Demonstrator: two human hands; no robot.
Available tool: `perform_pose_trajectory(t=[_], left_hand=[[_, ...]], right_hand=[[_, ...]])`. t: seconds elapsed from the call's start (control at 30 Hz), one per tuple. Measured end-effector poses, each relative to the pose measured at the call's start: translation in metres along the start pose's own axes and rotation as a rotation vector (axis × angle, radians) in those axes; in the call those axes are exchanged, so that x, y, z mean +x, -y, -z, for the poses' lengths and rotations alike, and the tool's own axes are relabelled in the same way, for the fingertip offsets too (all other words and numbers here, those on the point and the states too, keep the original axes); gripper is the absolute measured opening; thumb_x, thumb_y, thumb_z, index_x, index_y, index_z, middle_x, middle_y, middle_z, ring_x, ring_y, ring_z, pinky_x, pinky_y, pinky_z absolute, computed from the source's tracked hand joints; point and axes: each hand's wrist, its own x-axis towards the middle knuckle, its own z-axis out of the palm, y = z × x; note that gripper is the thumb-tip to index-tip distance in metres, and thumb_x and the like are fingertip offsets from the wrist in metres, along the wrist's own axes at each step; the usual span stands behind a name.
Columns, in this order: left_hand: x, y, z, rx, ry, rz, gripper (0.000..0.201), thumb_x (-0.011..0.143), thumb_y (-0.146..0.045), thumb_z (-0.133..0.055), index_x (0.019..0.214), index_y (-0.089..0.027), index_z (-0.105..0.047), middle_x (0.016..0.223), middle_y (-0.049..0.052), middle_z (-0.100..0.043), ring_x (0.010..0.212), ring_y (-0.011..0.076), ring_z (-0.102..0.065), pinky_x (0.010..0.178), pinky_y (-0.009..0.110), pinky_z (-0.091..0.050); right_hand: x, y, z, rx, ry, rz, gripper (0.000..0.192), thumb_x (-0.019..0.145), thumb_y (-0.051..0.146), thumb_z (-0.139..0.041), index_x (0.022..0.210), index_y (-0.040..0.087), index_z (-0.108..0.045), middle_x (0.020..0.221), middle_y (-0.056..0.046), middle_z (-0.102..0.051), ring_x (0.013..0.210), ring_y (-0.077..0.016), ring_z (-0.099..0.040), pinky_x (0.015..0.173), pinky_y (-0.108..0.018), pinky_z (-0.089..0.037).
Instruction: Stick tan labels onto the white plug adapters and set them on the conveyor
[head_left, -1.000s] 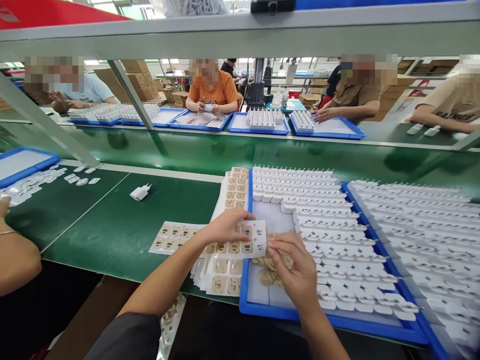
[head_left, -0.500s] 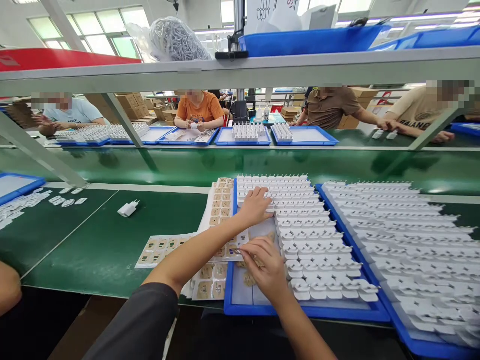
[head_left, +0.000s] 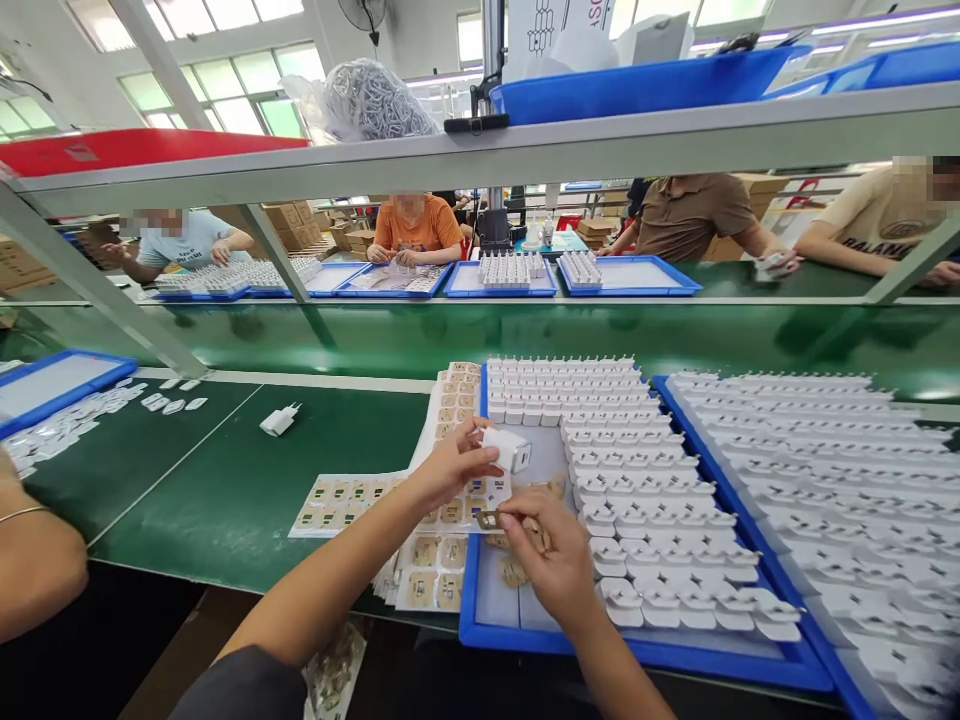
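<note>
My left hand (head_left: 456,468) is closed around a white plug-in charger (head_left: 510,451), lifted above the near tray, its end with a port slot turned to the right. Just below it, my right hand (head_left: 553,558) pinches a small tan sticker (head_left: 487,520) between thumb and fingertips. Beneath both hands lie sheets of stickers (head_left: 427,590), overlapping the left side of a blue tray (head_left: 469,612). Rows of white chargers (head_left: 637,480) stand in that tray, prongs upward. Loose tan scraps (head_left: 514,572) rest on its bare lining, partly hidden by my right hand.
A second blue tray (head_left: 701,440) full of chargers adjoins on the right. One charger (head_left: 280,420) lies alone on the green table, with flat white pieces (head_left: 82,420) further left. A shelf beam (head_left: 390,175) crosses overhead. Co-workers sit opposite; another person's arm (head_left: 37,545) shows at left.
My left hand has come back from the tray's charger rows towards me, now with a charger in it. My right hand still pinches the sticker, and the view has shifted slightly.
</note>
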Motion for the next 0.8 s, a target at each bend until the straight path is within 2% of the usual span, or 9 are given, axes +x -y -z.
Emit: perform_pose_trajectory(t=[0.13,0.2,0.27,0.33,0.43,0.5,0.6,0.7,0.8], left_hand=[[-0.021,0.014,0.007,-0.280,0.090,0.132,0.058,0.068,-0.040,-0.087,0.114,-0.021,-0.059,0.093,0.003,-0.067,0.078,0.0144,-0.067,0.065,0.023,-0.056],[-0.023,0.021,0.009,-0.296,0.152,0.115,0.055,0.068,-0.039,-0.087,0.113,-0.021,-0.062,0.093,0.004,-0.068,0.080,0.0152,-0.067,0.065,0.023,-0.055],[-0.024,0.026,0.012,-0.221,0.217,0.052,0.058,0.063,-0.039,-0.090,0.111,-0.019,-0.065,0.093,0.004,-0.069,0.082,0.0155,-0.067,0.069,0.023,-0.054],[-0.026,0.029,0.014,-0.044,0.248,-0.024,0.059,0.061,-0.036,-0.091,0.112,-0.018,-0.066,0.098,0.005,-0.069,0.088,0.0169,-0.066,0.076,0.025,-0.053],[-0.034,0.029,0.013,0.292,0.149,-0.145,0.049,0.071,-0.032,-0.085,0.114,-0.018,-0.064,0.114,0.009,-0.066,0.104,0.0216,-0.064,0.089,0.033,-0.052],[-0.039,0.030,0.010,0.427,0.071,-0.228,0.043,0.077,-0.027,-0.080,0.113,-0.019,-0.059,0.122,0.011,-0.064,0.112,0.0237,-0.062,0.093,0.037,-0.051],[-0.042,0.034,0.008,0.479,0.080,-0.318,0.043,0.079,-0.024,-0.077,0.115,-0.020,-0.054,0.125,0.013,-0.063,0.117,0.0251,-0.062,0.097,0.040,-0.052],[-0.043,0.036,0.010,0.450,0.142,-0.364,0.045,0.083,-0.026,-0.073,0.123,-0.020,-0.052,0.128,0.015,-0.061,0.119,0.0259,-0.061,0.099,0.042,-0.053],[-0.041,0.036,0.013,0.469,0.148,-0.426,0.045,0.088,-0.029,-0.068,0.130,-0.022,-0.053,0.126,0.014,-0.063,0.117,0.0251,-0.063,0.096,0.040,-0.055]], right_hand=[[-0.003,-0.004,0.002,0.176,0.027,-0.163,0.008,0.094,0.021,-0.059,0.093,0.025,-0.066,0.083,-0.001,-0.067,0.076,-0.0155,-0.063,0.068,-0.027,-0.050],[-0.003,-0.007,0.003,0.277,0.026,-0.213,0.007,0.094,0.024,-0.060,0.093,0.025,-0.067,0.083,0.000,-0.065,0.075,-0.0148,-0.062,0.068,-0.026,-0.050],[-0.002,-0.008,0.004,0.350,0.001,-0.243,0.006,0.093,0.025,-0.060,0.092,0.025,-0.067,0.082,0.000,-0.064,0.074,-0.0139,-0.061,0.067,-0.025,-0.049],[-0.001,-0.008,0.005,0.375,-0.019,-0.264,0.006,0.093,0.025,-0.061,0.091,0.025,-0.067,0.080,0.001,-0.062,0.071,-0.0131,-0.058,0.065,-0.023,-0.048],[0.002,-0.005,0.006,0.366,0.004,-0.272,0.007,0.092,0.025,-0.062,0.088,0.025,-0.068,0.077,0.001,-0.061,0.070,-0.0125,-0.057,0.064,-0.022,-0.047],[0.004,-0.003,0.006,0.347,0.038,-0.278,0.007,0.091,0.024,-0.063,0.088,0.026,-0.068,0.079,0.001,-0.062,0.072,-0.0126,-0.058,0.066,-0.022,-0.048],[0.004,-0.003,0.005,0.306,0.065,-0.313,0.007,0.091,0.022,-0.063,0.090,0.027,-0.069,0.081,0.001,-0.064,0.074,-0.0127,-0.060,0.067,-0.022,-0.048],[0.001,-0.005,0.005,0.283,0.014,-0.345,0.008,0.091,0.022,-0.063,0.090,0.027,-0.069,0.080,0.002,-0.064,0.070,-0.0116,-0.059,0.063,-0.020,-0.047],[-0.001,-0.007,0.005,0.292,-0.039,-0.372,0.007,0.092,0.023,-0.064,0.091,0.027,-0.070,0.079,0.002,-0.064,0.070,-0.0114,-0.058,0.063,-0.020,-0.047]])
